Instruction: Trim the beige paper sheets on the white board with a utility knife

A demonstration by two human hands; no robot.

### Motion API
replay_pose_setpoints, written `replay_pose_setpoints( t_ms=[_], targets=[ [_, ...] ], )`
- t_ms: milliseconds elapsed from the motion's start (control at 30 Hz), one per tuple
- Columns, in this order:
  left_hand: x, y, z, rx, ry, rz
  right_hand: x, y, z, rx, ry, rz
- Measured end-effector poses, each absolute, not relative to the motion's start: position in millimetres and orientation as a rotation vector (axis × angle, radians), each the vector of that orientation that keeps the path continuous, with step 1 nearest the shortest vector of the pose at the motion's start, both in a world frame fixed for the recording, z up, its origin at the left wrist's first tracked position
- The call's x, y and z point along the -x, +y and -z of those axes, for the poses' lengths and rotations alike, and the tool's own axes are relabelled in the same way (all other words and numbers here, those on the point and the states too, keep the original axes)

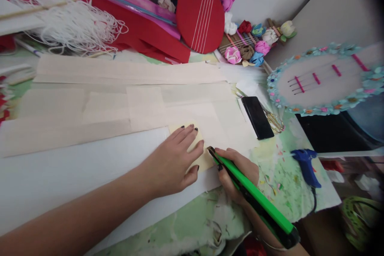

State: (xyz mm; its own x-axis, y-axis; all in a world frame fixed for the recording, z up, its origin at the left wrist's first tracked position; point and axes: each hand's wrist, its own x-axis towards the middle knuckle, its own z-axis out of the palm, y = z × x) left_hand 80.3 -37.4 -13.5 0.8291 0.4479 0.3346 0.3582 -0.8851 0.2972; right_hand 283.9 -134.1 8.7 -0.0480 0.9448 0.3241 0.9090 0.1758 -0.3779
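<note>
The left hand [172, 156] lies palm down, its fingers extended and slightly parted on a yellow sheet [205, 163] at the near edge of the cream paper [144, 104]. The right hand [238, 170] has its fingers closed around a green stapler [259, 198], whose tip stands at the sheet's right side; contact there cannot be told. The phone [257, 118] lies beyond the right hand; the glue gun [306, 166] rests farther right on the bench [186, 222].
</note>
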Motion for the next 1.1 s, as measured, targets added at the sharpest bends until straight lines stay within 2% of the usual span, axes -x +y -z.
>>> replay_pose_setpoints(
  t_ms=[567,833,1100],
  targets=[
    [-81.9,-37.5,11.0,-2.801,0.603,-0.603,-280.2,-133.8,-7.2,1.717,-1.933,-0.178],
    [-82.0,-38.0,12.5,-2.792,0.595,-0.63,-275.3,-134.9,-3.3,1.748,-1.857,-0.071],
    [-81.7,-37.7,13.0,-2.783,0.59,-0.621,-278.6,-135.6,-1.4,1.697,-1.885,-0.157]
  ],
)
